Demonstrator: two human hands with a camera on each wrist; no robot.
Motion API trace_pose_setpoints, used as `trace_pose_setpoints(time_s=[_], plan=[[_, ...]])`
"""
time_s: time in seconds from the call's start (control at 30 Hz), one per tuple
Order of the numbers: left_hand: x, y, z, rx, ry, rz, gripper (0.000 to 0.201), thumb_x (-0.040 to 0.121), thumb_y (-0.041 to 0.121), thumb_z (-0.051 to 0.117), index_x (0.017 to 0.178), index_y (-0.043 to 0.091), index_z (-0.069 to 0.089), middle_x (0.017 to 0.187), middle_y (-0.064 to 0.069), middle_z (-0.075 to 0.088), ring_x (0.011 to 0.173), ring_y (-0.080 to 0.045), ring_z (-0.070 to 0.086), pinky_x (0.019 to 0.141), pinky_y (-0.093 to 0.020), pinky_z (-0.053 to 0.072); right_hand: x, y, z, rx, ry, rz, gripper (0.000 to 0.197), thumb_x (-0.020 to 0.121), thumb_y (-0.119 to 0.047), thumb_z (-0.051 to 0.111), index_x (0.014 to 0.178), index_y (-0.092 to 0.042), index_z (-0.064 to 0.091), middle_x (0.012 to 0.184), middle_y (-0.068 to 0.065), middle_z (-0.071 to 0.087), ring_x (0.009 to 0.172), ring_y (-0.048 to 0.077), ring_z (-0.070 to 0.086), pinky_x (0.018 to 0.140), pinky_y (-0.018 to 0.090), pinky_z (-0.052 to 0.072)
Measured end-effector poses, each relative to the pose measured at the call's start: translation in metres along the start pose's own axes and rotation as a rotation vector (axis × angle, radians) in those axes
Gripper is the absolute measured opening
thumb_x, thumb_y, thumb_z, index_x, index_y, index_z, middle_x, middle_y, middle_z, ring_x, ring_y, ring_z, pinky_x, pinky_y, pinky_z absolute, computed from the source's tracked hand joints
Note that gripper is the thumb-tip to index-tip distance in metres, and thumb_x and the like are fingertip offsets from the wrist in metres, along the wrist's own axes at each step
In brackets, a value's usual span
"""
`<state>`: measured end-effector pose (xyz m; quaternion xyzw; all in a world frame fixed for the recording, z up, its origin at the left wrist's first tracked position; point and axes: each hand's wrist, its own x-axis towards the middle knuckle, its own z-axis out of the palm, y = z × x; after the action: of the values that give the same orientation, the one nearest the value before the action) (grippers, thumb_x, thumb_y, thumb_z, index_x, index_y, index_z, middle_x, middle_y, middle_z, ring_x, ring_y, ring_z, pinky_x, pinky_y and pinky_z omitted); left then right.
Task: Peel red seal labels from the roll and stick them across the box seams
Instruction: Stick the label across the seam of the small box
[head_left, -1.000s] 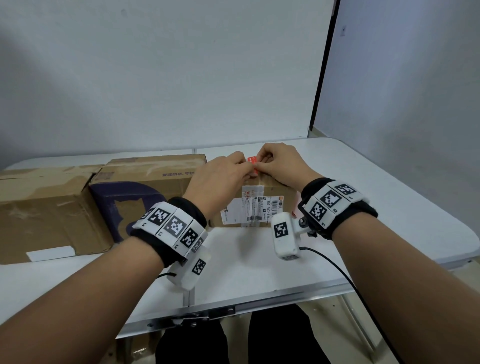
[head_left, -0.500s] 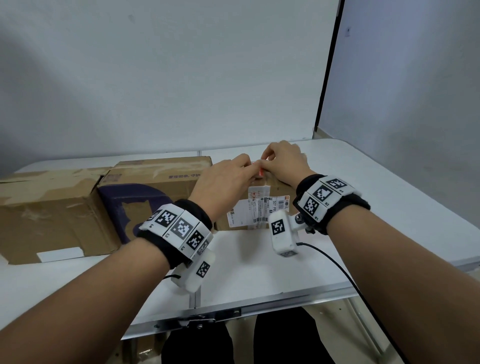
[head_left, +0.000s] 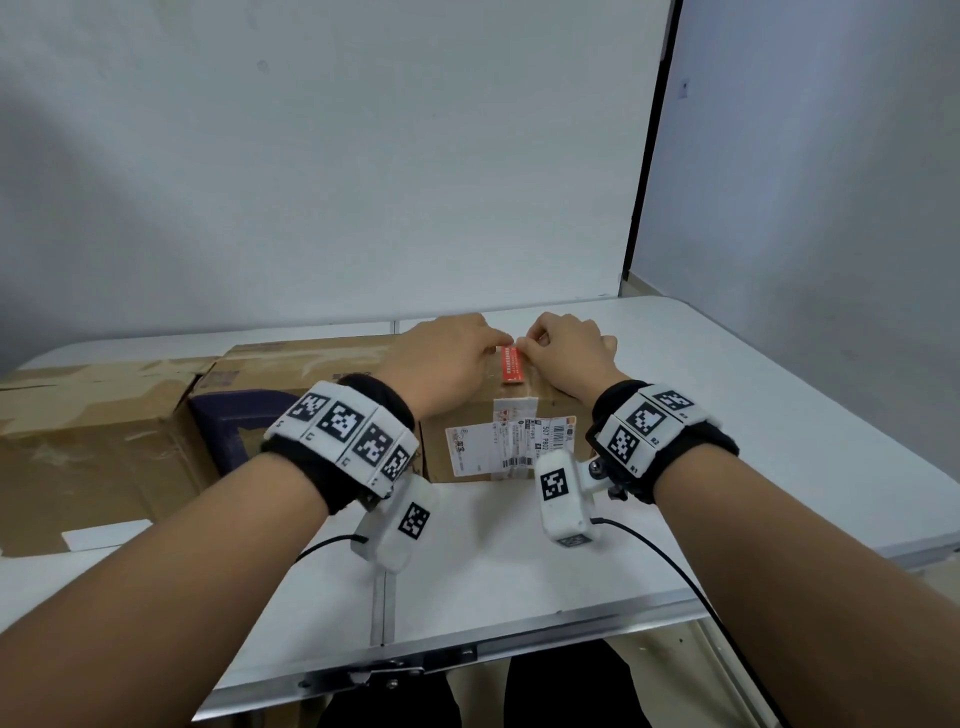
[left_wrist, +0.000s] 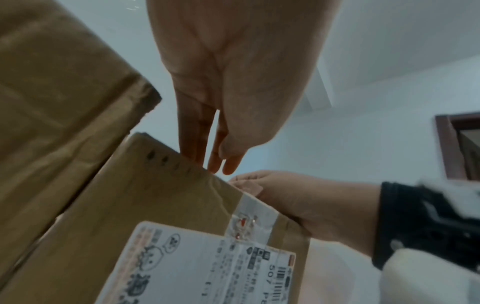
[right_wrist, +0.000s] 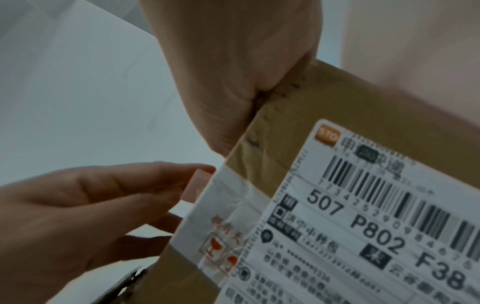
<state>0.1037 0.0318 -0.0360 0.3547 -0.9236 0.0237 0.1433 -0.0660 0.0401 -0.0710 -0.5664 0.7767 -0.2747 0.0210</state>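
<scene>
A red seal label (head_left: 510, 364) runs along the taped seam on top of a small cardboard box (head_left: 434, 460), which carries a white shipping label (head_left: 511, 444) on its front. My left hand (head_left: 492, 349) and right hand (head_left: 529, 344) meet at the label's far end, each pinching a corner there. In the right wrist view the label (right_wrist: 198, 183) stands slightly above the box edge (right_wrist: 337, 98) at my left hand's fingertips (right_wrist: 205, 167). My left hand's fingers (left_wrist: 197, 144) point straight down at the box top (left_wrist: 155, 205). No label roll is in view.
A larger box (head_left: 291, 364) with a purple print stands directly left of the small one, and a worn brown box (head_left: 78, 436) lies further left. All rest on a white folding table (head_left: 519, 551), whose metal front edge (head_left: 519, 631) is near me. Wrist cables hang below my arms.
Both hands have come down from above the box to its top. The label, held upright between my fingers before, now lies along the seam.
</scene>
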Motion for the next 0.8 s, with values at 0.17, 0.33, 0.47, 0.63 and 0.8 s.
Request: trace_pose_setpoints(time_s=[0.17,0.33,0.47,0.63,0.8], plan=[[0.005,0.006,0.010,0.225,-0.047,0.063,0.035,0.097,0.028,0.038,0.125,0.030,0.059,0.118,0.002,0.057,0.098,-0.023,0.054,0.073,-0.042,0.052,-0.001,-0.002,0.000,-0.024,-0.005,-0.001,0.025,0.092,-0.036,0.044,0.103,-0.022,0.062,0.110,0.001,0.062,0.113,0.026,0.050,0.089,0.040,0.029],[0.006,0.005,0.012,0.200,-0.068,0.030,0.036,0.097,0.028,0.039,0.129,0.028,0.056,0.119,0.002,0.053,0.101,-0.023,0.050,0.079,-0.044,0.051,-0.001,-0.001,0.000,0.003,-0.010,0.002,0.025,0.090,-0.039,0.047,0.102,-0.022,0.062,0.111,0.001,0.063,0.114,0.025,0.051,0.090,0.039,0.029],[0.009,0.006,0.010,0.172,-0.092,0.003,0.037,0.097,0.024,0.038,0.127,0.026,0.059,0.116,0.000,0.053,0.101,-0.023,0.052,0.081,-0.044,0.050,-0.001,0.000,0.002,0.015,-0.005,0.005,0.027,0.090,-0.041,0.049,0.102,-0.022,0.063,0.111,0.000,0.064,0.113,0.025,0.052,0.093,0.041,0.030],[0.009,0.002,0.010,0.114,-0.094,-0.005,0.040,0.095,0.019,0.040,0.129,0.025,0.059,0.117,-0.001,0.054,0.104,-0.023,0.053,0.085,-0.042,0.049,-0.001,0.001,0.004,0.034,0.010,0.003,0.027,0.089,-0.042,0.050,0.100,-0.023,0.065,0.108,-0.001,0.066,0.112,0.024,0.054,0.094,0.042,0.031],[0.008,0.000,0.015,0.111,-0.115,-0.014,0.042,0.097,0.022,0.035,0.137,0.025,0.049,0.126,-0.002,0.048,0.108,-0.025,0.047,0.089,-0.040,0.045,-0.001,0.000,0.002,0.037,0.007,0.008,0.027,0.089,-0.043,0.050,0.099,-0.023,0.065,0.107,-0.002,0.067,0.111,0.024,0.054,0.095,0.042,0.031]])
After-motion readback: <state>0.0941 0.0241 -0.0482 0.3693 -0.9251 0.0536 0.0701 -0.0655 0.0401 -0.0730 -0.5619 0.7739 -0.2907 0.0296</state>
